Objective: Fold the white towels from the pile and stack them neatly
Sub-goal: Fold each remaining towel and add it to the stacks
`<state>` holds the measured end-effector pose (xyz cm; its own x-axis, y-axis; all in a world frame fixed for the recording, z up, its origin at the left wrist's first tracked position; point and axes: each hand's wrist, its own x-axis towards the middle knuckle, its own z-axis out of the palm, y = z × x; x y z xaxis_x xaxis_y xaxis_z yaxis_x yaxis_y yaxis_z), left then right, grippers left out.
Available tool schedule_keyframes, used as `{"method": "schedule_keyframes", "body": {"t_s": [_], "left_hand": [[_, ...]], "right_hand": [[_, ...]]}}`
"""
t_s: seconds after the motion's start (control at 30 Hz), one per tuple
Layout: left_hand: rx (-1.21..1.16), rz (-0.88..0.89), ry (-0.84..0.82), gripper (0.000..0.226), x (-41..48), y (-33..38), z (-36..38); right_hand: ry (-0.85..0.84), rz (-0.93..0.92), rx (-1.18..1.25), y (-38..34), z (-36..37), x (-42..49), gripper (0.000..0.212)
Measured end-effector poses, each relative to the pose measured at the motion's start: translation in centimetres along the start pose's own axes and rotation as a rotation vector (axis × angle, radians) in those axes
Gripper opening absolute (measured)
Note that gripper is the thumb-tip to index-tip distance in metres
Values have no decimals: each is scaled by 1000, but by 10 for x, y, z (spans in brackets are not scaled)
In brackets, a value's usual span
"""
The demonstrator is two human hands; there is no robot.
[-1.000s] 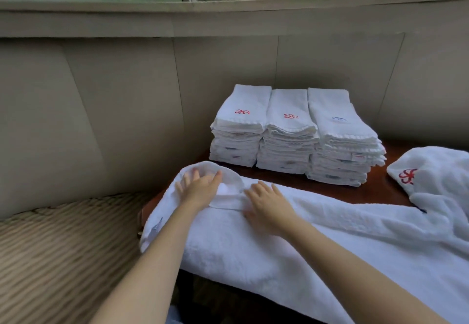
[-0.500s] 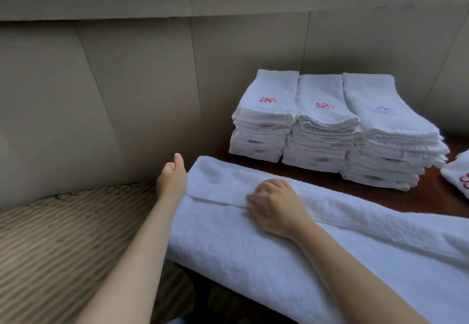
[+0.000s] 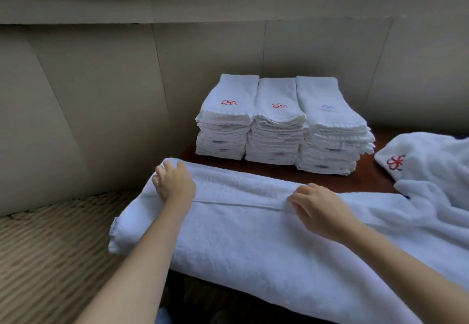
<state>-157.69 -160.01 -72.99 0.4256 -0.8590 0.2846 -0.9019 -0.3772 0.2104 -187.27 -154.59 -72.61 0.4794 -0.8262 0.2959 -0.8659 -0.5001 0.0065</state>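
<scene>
A long white towel [image 3: 253, 242], folded lengthwise, lies across the front of the dark wooden table [image 3: 365, 180] and hangs over its near edge. My left hand [image 3: 173, 182] rests on the towel's far left corner, fingers curled over the edge. My right hand [image 3: 317, 208] sits at the towel's middle, fingers bent and pinching the fold seam. Behind them stand three stacks of folded white towels [image 3: 279, 125], side by side, with red and blue embroidered marks. A pile of unfolded white towels [image 3: 431, 161] with a red flower mark lies at the right.
A beige panelled wall [image 3: 101, 95] with a window ledge [image 3: 228, 1] closes the back. A woven ribbed seat [image 3: 45, 252] lies low at the left beside the table. Bare wood shows between the stacks and the long towel.
My left hand came back from the towel's left end onto its far corner. My right hand slid right along the seam. The towel's left end now lies flatter and squarer.
</scene>
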Motion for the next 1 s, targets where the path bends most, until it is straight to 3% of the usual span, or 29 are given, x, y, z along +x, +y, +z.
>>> {"method": "schedule_keyframes", "body": {"t_s": [0.1, 0.2, 0.27, 0.33, 0.43, 0.67, 0.77, 0.87, 0.93, 1.0], "left_hand": [[-33, 333, -124, 33, -29, 62, 9], [-144, 615, -306, 40, -69, 123, 14], [-152, 760, -390, 45, -95, 156, 16], [-175, 836, -441, 53, -116, 180, 16], [-199, 930, -449, 67, -140, 201, 19], [-196, 1127, -323, 67, -187, 261, 18], [-278, 1154, -225, 68, -207, 294, 19], [-295, 1114, -75, 67, -217, 324, 19], [-403, 1046, -147, 69, -213, 337, 16], [-635, 942, -404, 74, -200, 342, 9]], "right_hand": [[124, 285, -42, 38, -29, -46, 13], [270, 707, 23, 71, -48, -88, 22], [224, 928, 81, 94, -57, -109, 34], [141, 1034, 123, 110, -64, -126, 38], [123, 1036, 93, 121, -65, -147, 19], [16, 1101, 190, 152, -64, -187, 34], [23, 1166, 237, 161, -66, -189, 24], [-103, 1165, 242, 166, -61, -184, 45], [-164, 1108, 221, 169, -60, -178, 38], [-194, 1060, 258, 175, -64, -172, 23]]}}
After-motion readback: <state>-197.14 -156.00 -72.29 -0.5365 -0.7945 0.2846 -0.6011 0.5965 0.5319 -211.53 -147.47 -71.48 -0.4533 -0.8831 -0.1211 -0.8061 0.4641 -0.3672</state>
